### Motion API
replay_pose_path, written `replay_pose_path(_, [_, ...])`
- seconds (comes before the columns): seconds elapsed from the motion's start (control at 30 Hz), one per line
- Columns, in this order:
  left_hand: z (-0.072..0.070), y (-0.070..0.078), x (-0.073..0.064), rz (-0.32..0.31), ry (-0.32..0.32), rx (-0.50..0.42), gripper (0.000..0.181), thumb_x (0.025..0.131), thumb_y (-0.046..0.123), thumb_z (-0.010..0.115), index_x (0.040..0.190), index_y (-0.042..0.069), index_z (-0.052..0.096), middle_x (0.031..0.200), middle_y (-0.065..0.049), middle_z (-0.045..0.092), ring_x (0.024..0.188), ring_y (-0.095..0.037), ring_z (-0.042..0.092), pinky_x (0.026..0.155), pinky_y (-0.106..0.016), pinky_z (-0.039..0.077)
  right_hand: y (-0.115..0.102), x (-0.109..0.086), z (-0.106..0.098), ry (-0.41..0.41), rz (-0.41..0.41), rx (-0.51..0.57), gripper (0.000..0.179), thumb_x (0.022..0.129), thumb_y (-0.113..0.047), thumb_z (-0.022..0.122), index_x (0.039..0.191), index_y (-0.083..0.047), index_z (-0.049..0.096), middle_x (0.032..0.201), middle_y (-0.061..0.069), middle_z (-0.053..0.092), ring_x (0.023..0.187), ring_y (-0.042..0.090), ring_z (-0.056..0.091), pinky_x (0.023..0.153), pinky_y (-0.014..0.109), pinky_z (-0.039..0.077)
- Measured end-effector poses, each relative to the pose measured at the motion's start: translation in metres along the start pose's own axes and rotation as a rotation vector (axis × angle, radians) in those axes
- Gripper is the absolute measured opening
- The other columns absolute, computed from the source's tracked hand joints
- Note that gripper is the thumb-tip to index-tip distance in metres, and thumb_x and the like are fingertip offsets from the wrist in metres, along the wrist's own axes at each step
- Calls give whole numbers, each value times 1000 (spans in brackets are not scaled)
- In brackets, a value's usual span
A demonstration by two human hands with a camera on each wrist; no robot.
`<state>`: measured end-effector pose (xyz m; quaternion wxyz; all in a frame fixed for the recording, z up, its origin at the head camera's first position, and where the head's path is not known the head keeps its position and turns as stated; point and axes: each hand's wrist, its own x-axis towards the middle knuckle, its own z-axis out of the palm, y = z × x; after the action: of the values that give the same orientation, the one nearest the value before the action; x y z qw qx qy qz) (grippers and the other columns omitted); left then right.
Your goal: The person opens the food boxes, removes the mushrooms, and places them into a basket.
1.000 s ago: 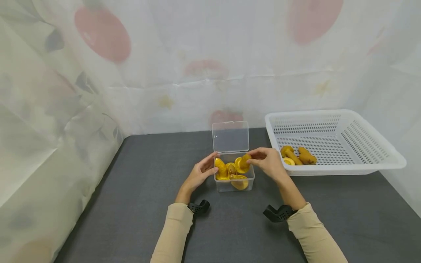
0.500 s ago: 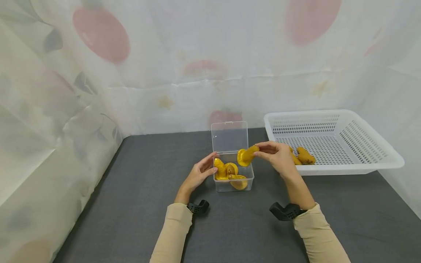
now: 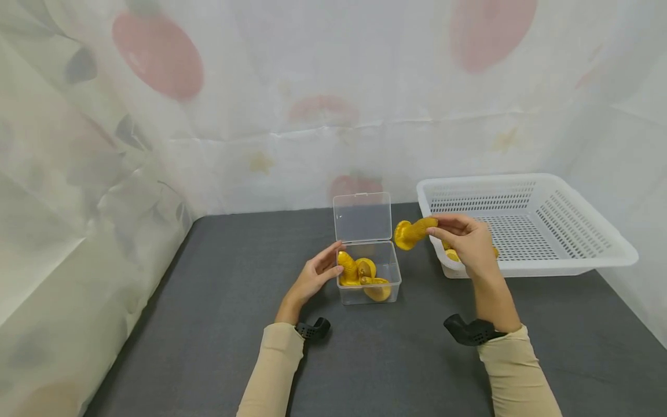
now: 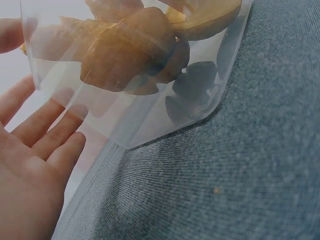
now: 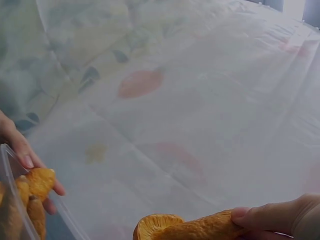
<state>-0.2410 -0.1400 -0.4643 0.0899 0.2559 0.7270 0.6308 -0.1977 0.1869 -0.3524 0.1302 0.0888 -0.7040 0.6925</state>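
My right hand (image 3: 466, 240) pinches a yellow mushroom (image 3: 415, 233) by its stem, between thumb and fingers. The mushroom is held in the air right of the clear plastic box (image 3: 387, 255), its gilled cap (image 5: 156, 226) pointing left, away from the hand. The box stands with its hinged lid (image 3: 362, 217) raised. Several yellow mushrooms (image 3: 348, 269) lie in its left and front part. My left hand (image 3: 315, 277) rests on the box's left side, fingers extended and touching the wall. In the left wrist view those fingers (image 4: 50, 122) lie against the clear plastic.
A white slotted basket (image 3: 583, 263) stands at the back right, with mushrooms (image 3: 452, 255) in its near left corner, partly hidden by my right hand. Dark grey cloth (image 3: 229, 324) covers the table. A printed curtain (image 3: 271, 87) hangs behind.
The right hand has lifted a mushroom out of the clear box and carried it up and right, towards the white basket. The left hand stays at the box.
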Motion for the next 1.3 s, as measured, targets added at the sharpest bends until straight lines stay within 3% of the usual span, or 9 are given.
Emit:
replay_pose_path(0.17, [0,1,-1,-11,5,0,62,97,14,57,152,9,29,154,-16,38,149,-32,28,123,-49,21,-1,1,-10,27,-39,109,18,82,-2,73,95,-13,76,86,-15,76,77,-2,71,67,10,57])
replay_pose_path(0.47, [1,3,0,-12,8,5,62,97,10,56,152,7,29,154,-17,38,148,-32,28,123,-50,21,-1,2,-26,129,-56,141,24,81,6,71,90,-15,77,83,-14,76,77,-2,71,71,9,56])
replay_pose_path(1.1, [-1,-1,-1,-22,12,3,60,97,16,58,151,17,33,153,-15,40,148,-32,30,122,-50,23,0,2,-59,322,-12,229,20,80,8,71,88,-10,77,80,-9,75,74,2,69,70,10,56])
replay_pose_path(1.3, [0,0,0,-26,12,-3,61,96,21,60,151,20,34,153,-14,40,147,-31,32,123,-51,23,2,3,-69,385,59,256,18,78,6,74,87,-10,77,80,-9,75,73,2,69,69,9,56])
